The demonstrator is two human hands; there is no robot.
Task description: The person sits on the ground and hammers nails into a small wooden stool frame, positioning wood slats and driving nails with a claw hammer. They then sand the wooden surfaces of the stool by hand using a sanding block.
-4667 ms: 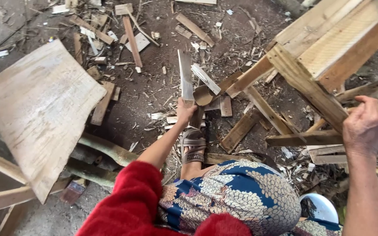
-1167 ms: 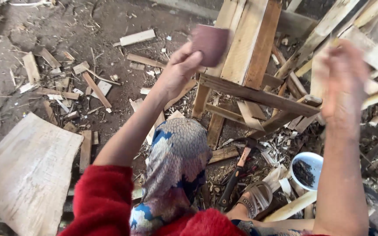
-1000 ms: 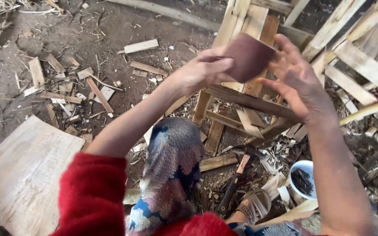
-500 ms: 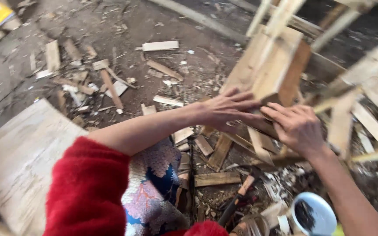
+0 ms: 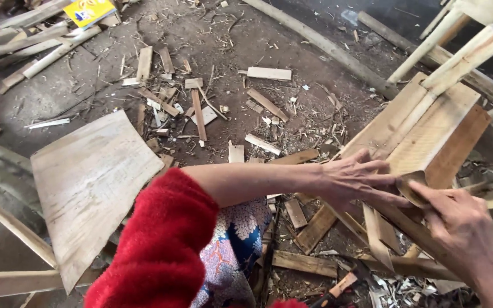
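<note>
At the far left, a large pale plywood sheet [image 5: 89, 177] lies flat on the dirt floor [image 5: 241, 34], with long wooden slats [image 5: 27, 48] and a yellow packet [image 5: 89, 10] up near the top edge. Short wood offcuts [image 5: 198, 111] and shavings are scattered across the middle of the floor. A red sleeve [image 5: 161, 245] crosses the foreground, over patterned blue cloth [image 5: 232, 256]. The left hand [image 5: 358, 182] stretches out from it, fingers spread and lying flat along a slat of the wooden frame [image 5: 429, 131], its grip released and only pressing. Just to its right, touching its fingertips, is a small brown piece of sandpaper [image 5: 413, 185], folded against the frame's lower edge. The right hand [image 5: 466, 228] holds that piece in a pinching grip, with thumb and forefinger closed on it.
</note>
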